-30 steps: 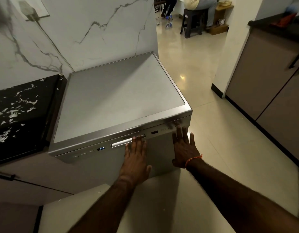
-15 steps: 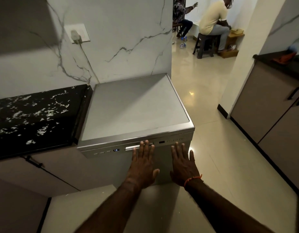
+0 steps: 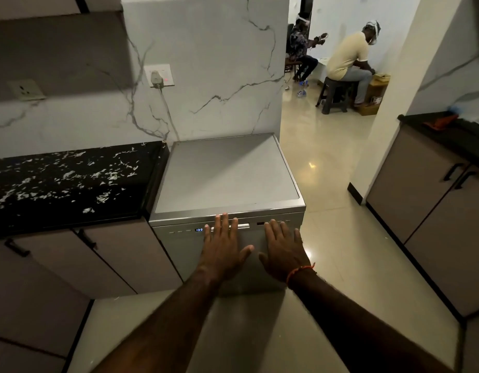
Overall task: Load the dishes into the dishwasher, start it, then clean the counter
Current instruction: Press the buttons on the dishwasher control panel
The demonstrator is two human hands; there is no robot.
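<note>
Both hands flat, fingers straight, on dishwasher (image 3: 227, 184) door, frame centre; left hand (image 3: 223, 247) nearer scrap-strewn worktop (image 3: 68, 184), centre left; right hand (image 3: 282, 250) beside it

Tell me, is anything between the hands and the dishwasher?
No. Both the left hand and the right hand lie flat, with straight fingers, on the shut door of the dishwasher, just below its controls.

Dim kitchen, brighter back room; ceiling-light glare on the glossy beige tiled floor (image 3: 311, 165); wide-angle bending and soft blur toward the edges.
</note>
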